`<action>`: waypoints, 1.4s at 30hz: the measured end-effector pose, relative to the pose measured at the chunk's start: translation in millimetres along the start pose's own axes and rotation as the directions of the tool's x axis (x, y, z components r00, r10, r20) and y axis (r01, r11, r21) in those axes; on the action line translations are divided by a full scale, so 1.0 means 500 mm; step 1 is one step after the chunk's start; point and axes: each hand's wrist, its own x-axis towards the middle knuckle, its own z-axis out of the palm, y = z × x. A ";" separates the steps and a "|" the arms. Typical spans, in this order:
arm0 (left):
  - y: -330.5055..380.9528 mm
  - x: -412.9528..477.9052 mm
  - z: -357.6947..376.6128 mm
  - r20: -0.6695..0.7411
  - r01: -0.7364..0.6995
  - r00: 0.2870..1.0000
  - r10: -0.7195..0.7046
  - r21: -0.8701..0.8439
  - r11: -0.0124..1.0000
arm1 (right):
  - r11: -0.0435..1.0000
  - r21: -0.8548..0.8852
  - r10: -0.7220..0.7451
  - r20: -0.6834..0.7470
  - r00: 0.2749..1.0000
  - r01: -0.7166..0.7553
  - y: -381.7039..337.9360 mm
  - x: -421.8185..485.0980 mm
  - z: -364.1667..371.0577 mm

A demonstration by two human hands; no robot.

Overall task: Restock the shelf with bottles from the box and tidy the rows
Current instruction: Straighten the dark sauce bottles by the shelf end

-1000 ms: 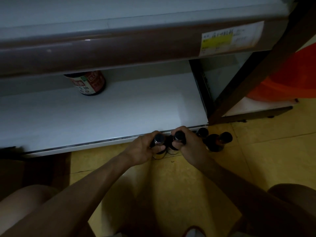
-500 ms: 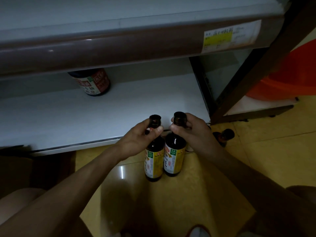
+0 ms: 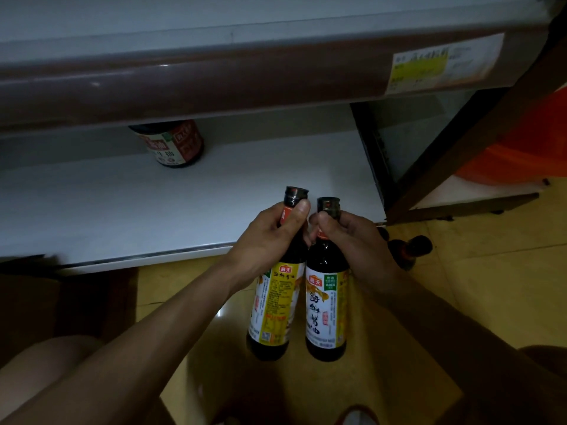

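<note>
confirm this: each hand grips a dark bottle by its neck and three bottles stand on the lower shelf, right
No: the head view shows only one shelf bottle on the lower shelf. The rest holds: left hand and right hand grip the left bottle and right bottle by their necks.

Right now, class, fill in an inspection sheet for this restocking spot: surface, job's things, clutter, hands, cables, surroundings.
Surface: white shelf, red-labelled bottle standing at its back.
Job's things: left bottle and right bottle, dark, yellow-labelled, side by side before the shelf.
Clutter: spare bottles on the floor at right.
Hands: left hand grips the left bottle's neck; right hand the right bottle's.
Cables: nothing seen.
Surroundings: price label on the upper shelf edge.
</note>
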 end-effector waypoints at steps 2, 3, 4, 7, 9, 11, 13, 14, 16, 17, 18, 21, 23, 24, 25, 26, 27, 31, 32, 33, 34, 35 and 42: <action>0.008 -0.006 0.004 -0.025 0.015 1.000 -0.014 0.023 1.000 | 1.000 -0.025 0.015 -0.044 0.999 -0.016 -0.007 -0.007 0.007; 0.015 -0.011 0.005 -0.044 0.020 0.999 -0.018 0.035 0.999 | 0.999 -0.043 0.020 -0.077 0.997 -0.023 -0.016 -0.011 0.012; 0.023 -0.016 0.005 -0.065 0.023 0.998 -0.020 0.042 0.999 | 0.998 -0.061 0.022 -0.108 0.994 -0.029 -0.026 -0.017 0.017; 0.056 -0.044 0.004 -0.131 0.049 0.990 -0.048 0.002 0.999 | 0.996 -0.057 0.061 -0.171 0.983 -0.072 -0.060 -0.037 0.029; 0.075 -0.067 0.003 -0.151 0.071 0.985 -0.078 -0.050 0.996 | 0.994 -0.030 0.101 -0.215 0.971 -0.110 -0.082 -0.052 0.038; 0.091 -0.092 -0.001 -0.157 0.103 0.981 -0.112 -0.068 0.992 | 0.988 -0.074 0.116 -0.225 0.967 -0.136 -0.096 -0.071 0.045; 0.103 -0.120 -0.004 -0.172 0.124 0.976 -0.134 -0.067 0.990 | 0.984 -0.087 0.132 -0.208 0.969 -0.153 -0.110 -0.096 0.056; 0.105 -0.135 -0.003 -0.188 0.136 0.971 -0.148 -0.078 0.988 | 0.984 -0.077 0.142 -0.202 0.969 -0.160 -0.116 -0.112 0.062; 0.108 -0.171 0.002 -0.244 0.161 0.953 -0.180 -0.097 0.982 | 0.985 -0.047 0.156 -0.198 0.968 -0.168 -0.126 -0.142 0.075; 0.110 -0.191 0.005 -0.276 0.169 0.943 -0.188 -0.091 0.981 | 0.984 -0.023 0.167 -0.193 0.967 -0.175 -0.131 -0.157 0.080; 0.112 -0.212 0.008 -0.296 0.176 0.935 -0.194 -0.088 0.980 | 0.982 0.001 0.184 -0.184 0.965 -0.187 -0.136 -0.171 0.085; 0.125 -0.278 0.013 -0.292 0.214 0.925 -0.243 -0.127 0.968 | 0.965 0.054 0.263 -0.136 0.955 -0.257 -0.154 -0.217 0.091; 0.125 -0.325 0.016 -0.275 0.258 0.918 -0.286 -0.134 0.957 | 0.952 0.075 0.304 -0.122 0.945 -0.296 -0.162 -0.259 0.097; 0.126 -0.349 0.017 -0.265 0.275 0.917 -0.299 -0.126 0.953 | 0.946 0.087 0.321 -0.118 0.940 -0.312 -0.168 -0.285 0.101; 0.130 -0.373 0.019 -0.252 0.286 0.918 -0.306 -0.113 0.952 | 0.939 0.099 0.340 -0.110 0.934 -0.330 -0.175 -0.311 0.106; 0.139 -0.397 0.022 -0.235 0.293 0.922 -0.308 -0.098 0.951 | 0.931 0.109 0.359 -0.095 0.929 -0.349 -0.187 -0.337 0.110; 0.153 -0.418 0.025 -0.215 0.299 0.926 -0.312 -0.090 0.950 | 0.924 0.119 0.373 -0.082 0.924 -0.363 -0.202 -0.364 0.112; 0.257 -0.487 0.021 -0.166 0.310 0.932 -0.323 -0.099 0.945 | 0.892 0.230 0.415 -0.075 0.907 -0.389 -0.306 -0.438 0.109; 0.292 -0.498 0.016 -0.157 0.311 0.933 -0.323 -0.095 0.946 | 0.888 0.247 0.418 -0.079 0.905 -0.388 -0.343 -0.449 0.106; 0.328 -0.508 0.010 -0.147 0.312 0.935 -0.324 -0.097 0.945 | 0.884 0.264 0.419 -0.081 0.905 -0.386 -0.381 -0.457 0.103; 0.369 -0.517 0.002 -0.137 0.310 0.936 -0.323 -0.112 0.944 | 0.881 0.284 0.415 -0.081 0.906 -0.378 -0.423 -0.465 0.100; 0.413 -0.524 -0.006 -0.129 0.300 0.939 -0.318 -0.141 0.943 | 0.879 0.306 0.407 -0.085 0.909 -0.365 -0.466 -0.470 0.096; 0.730 -0.572 -0.090 -0.160 0.149 0.972 -0.175 -0.164 0.975 | 0.940 0.260 0.240 -0.040 0.970 -0.222 -0.787 -0.477 0.072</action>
